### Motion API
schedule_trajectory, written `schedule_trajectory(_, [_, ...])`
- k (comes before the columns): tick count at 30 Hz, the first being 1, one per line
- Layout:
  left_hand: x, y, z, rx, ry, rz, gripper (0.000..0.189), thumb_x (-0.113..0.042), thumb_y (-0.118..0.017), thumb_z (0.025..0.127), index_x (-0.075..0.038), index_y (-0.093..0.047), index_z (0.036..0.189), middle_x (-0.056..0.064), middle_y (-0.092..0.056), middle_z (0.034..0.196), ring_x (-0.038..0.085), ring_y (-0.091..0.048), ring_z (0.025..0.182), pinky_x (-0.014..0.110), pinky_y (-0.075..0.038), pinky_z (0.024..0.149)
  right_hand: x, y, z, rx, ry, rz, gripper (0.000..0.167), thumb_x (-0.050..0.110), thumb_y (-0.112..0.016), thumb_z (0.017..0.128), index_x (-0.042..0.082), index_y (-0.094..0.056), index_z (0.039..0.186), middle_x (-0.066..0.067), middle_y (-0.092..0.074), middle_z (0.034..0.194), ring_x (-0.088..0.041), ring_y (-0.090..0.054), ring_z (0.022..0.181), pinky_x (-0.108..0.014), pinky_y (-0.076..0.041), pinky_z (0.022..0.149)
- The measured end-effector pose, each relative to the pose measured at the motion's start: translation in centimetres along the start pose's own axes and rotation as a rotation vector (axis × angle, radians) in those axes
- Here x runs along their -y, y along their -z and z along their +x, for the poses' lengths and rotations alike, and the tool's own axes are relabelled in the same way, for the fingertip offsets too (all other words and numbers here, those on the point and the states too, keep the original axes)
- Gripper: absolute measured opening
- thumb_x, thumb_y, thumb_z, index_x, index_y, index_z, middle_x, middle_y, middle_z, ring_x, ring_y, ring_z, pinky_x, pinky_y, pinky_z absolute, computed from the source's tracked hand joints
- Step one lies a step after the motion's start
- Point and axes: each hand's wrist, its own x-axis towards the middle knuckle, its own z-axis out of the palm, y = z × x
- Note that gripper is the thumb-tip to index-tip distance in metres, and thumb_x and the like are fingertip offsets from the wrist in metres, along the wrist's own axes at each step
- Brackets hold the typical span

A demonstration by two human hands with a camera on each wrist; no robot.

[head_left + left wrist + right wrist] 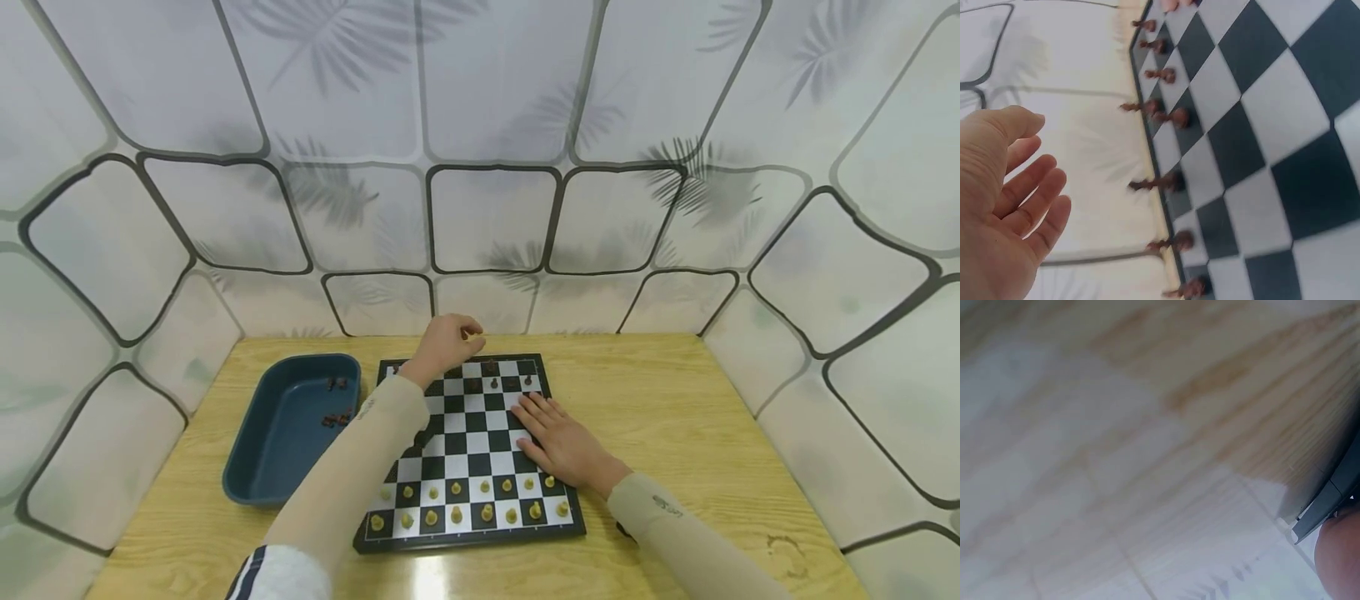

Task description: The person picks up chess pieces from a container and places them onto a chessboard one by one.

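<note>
A black-and-white chessboard (456, 422) lies on the table. My left hand (447, 340) is raised above its far edge, fingers loosely bent; no piece shows in it in the left wrist view, where the hand (1016, 200) appears beside several brown chess pieces (1175, 181) standing along that edge. My right hand (558, 437) rests with fairly straight fingers on the board's right side; only a bit of that hand (1341, 556) shows in the right wrist view. Two rows of pale yellow chess pieces (456, 514) stand on the near side. My left forearm hides part of the board.
A blue plastic bin (281, 433) stands left of the board. Several brown chess pieces (336, 418) lie inside it. The wooden table (637, 383) meets patterned walls (495, 217) at the back and sides.
</note>
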Motion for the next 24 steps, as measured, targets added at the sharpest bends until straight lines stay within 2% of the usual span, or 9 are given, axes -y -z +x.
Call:
schedule_trajectory(4, [1.0,1.9,-0.9,-0.050,-0.030,-0.018,0.026,-0.022,-0.068,0.102,-0.005,-0.078,0.119,0.013,-0.077,0.114,0.028,-0.072,0.099,0.045,-0.060,0.088,0.0,0.0,0.0,0.004,-0.001,-0.003,0.065,0.046,-0.041,0.112,0.009,-0.034,0.165,-0.013,-0.032,0.172,-0.035,-0.026,0.162,-0.052,-0.026,0.130])
schedule_trajectory(8, [2.7,3.8,-2.0,-0.095,-0.025,-0.024,0.024,-0.021,-0.069,0.100,-0.003,-0.078,0.114,0.014,-0.078,0.106,0.030,-0.071,0.095,0.048,-0.059,0.086,0.0,0.0,0.0,0.005,-0.001,-0.008,0.065,0.046,-0.040,0.112,0.008,-0.035,0.165,-0.014,-0.032,0.172,-0.035,-0.027,0.162,-0.052,-0.026,0.130])
schedule_trajectory(16, [5.7,7.4,-4.8,-0.175,0.051,-0.031,0.021,-0.022,-0.072,0.100,-0.004,-0.079,0.107,0.015,-0.079,0.104,0.033,-0.072,0.095,0.052,-0.059,0.087,0.0,0.0,0.0,0.005,0.004,-0.012,0.065,0.046,-0.040,0.112,0.008,-0.034,0.165,-0.014,-0.031,0.173,-0.035,-0.026,0.162,-0.052,-0.026,0.130])
schedule_trajectory(24, [8.5,9.5,-7.7,-0.175,0.144,-0.054,0.025,-0.024,-0.069,0.103,-0.003,-0.077,0.112,0.019,-0.076,0.112,0.035,-0.069,0.100,0.052,-0.058,0.087,-0.1,-0.2,0.0,0.000,0.014,-0.019,0.065,0.046,-0.040,0.112,0.008,-0.034,0.165,-0.014,-0.031,0.173,-0.035,-0.026,0.162,-0.052,-0.026,0.130])
